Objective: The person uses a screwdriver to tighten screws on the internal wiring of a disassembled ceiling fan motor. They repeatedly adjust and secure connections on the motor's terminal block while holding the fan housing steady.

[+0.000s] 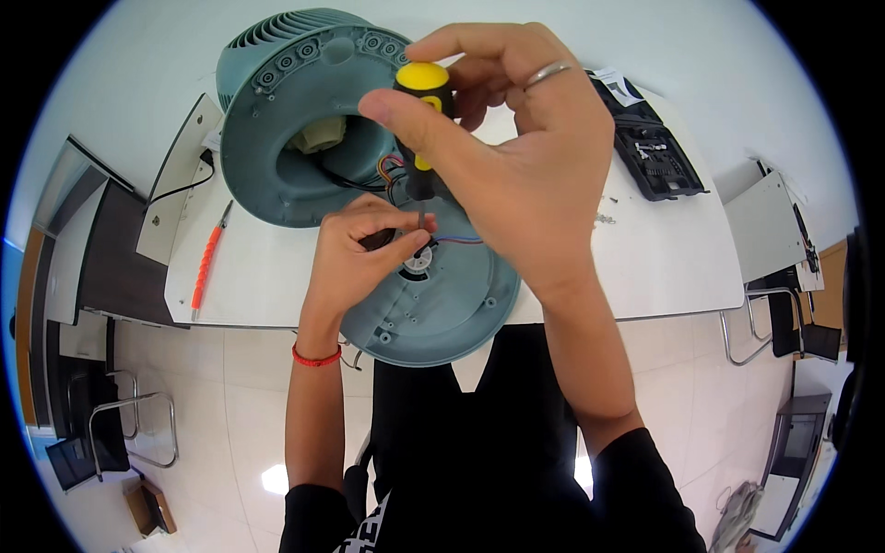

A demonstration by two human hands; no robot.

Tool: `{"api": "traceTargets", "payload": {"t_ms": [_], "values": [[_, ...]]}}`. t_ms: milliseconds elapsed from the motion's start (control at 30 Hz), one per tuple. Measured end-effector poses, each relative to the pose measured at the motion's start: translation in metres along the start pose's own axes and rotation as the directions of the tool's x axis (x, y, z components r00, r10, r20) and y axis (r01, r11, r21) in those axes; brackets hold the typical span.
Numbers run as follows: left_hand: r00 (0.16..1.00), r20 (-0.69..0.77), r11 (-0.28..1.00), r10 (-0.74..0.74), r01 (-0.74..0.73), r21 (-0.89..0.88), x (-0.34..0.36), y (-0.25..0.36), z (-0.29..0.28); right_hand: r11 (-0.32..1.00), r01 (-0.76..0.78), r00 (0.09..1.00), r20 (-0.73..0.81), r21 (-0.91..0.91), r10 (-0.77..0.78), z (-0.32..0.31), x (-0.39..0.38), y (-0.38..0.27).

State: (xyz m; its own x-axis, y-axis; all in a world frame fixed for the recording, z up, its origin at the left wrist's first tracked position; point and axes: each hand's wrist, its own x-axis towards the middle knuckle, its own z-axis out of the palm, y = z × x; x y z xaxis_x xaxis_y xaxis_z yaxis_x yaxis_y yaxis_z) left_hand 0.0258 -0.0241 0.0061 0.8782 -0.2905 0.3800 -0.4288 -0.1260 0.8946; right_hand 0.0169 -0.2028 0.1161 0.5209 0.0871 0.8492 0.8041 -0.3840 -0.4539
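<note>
Two hands are at work: your right hand [539,175] holds a screwdriver [421,182] by its handle, and your left hand [355,244] has thumb and forefinger drawn narrow around the lower shaft. Whether your left fingertips pinch the shaft or a small part beside it cannot be told. The screwdriver stands near upright over the far part of the round base [433,323], its tip hidden at your left fingertips. Its handle is black with yellow panels and a domed yellow cap; the shaft is slim metal.

The base is a shallow grey-green dish with raised posts, lying at the near edge of the table [673,267]. Near your left fingertips it carries a white round part [418,261]; blue and red wires [458,241] run to the right. Far left, a matching flared housing [258,166] lies with its hollow facing you. An open black tool case [659,157] lies far right.

As to writing, your shirt bears bold white lettering [364,530], partly cut off.
</note>
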Motion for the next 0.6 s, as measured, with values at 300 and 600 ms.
{"api": "traceTargets", "payload": {"t_ms": [300,600], "values": [[0.999,-0.042,0.985,-0.031,0.023,-0.172,0.0,-0.006,0.001,0.995,0.101,0.995,0.018,0.024,-0.101,-0.012,0.009,0.015],[0.992,-0.057,0.989,-0.11,0.103,-0.109,-0.002,-0.008,-0.002,0.998,0.054,0.999,0.01,-0.044,-0.053,-0.011,0.003,0.011]]}}
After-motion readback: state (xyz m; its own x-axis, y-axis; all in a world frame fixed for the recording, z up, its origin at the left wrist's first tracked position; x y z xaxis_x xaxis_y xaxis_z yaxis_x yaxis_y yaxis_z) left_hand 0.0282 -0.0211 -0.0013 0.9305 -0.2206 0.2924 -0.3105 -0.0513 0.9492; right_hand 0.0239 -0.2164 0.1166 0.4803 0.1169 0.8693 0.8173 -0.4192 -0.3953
